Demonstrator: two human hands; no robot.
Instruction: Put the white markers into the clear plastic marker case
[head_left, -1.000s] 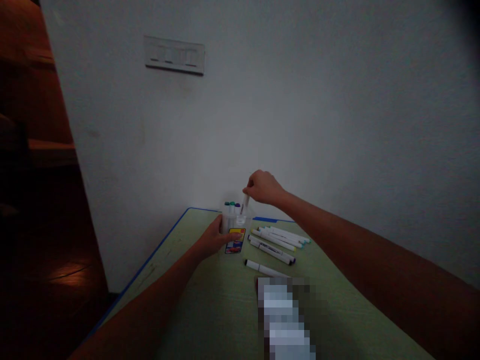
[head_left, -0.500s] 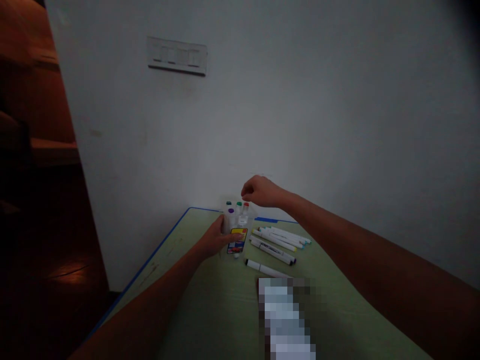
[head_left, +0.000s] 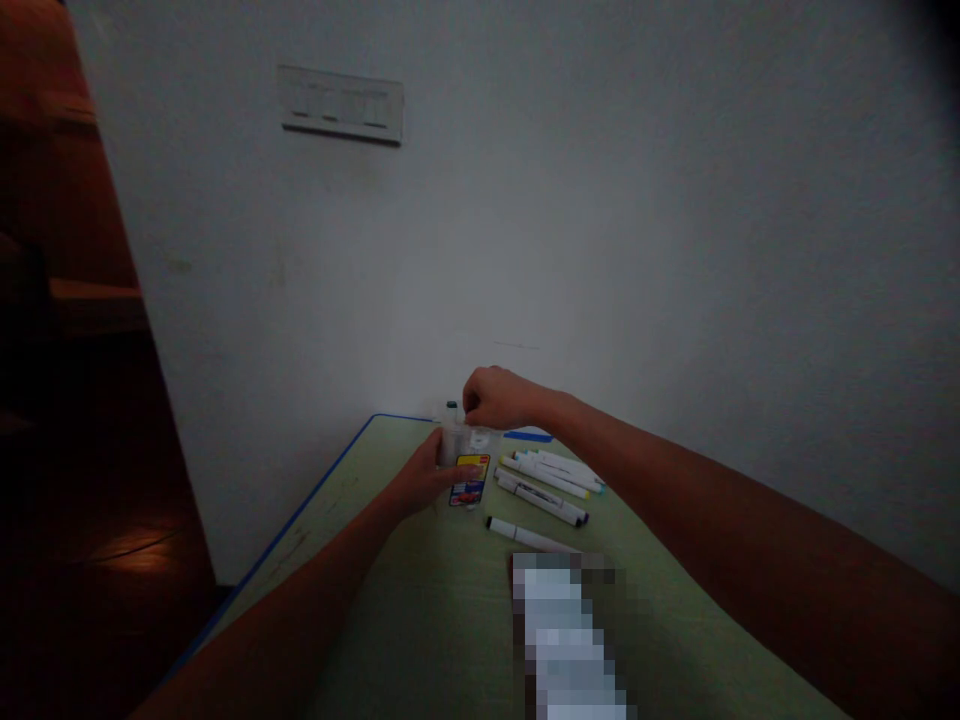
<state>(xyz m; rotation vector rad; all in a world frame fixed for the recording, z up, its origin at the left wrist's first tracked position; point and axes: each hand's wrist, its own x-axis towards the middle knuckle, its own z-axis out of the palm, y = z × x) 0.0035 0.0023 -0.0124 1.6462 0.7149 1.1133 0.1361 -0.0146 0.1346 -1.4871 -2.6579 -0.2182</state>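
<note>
Here, left hand [head_left: 424,478] clasping one clear marker box [head_left: 469,468], right hand [head_left: 495,398] fisted atop it, six loose markers [head_left: 544,483] beside.

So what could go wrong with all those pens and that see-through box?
The clear box stands upright near the table's far corner, steadied only by the left hand. The right hand presses down over the pens standing in it, so it might tip. The loose pens lie right beside it, under the right forearm, and a nudge could roll them. The room is dim, so cap colours are hard to tell.
</note>
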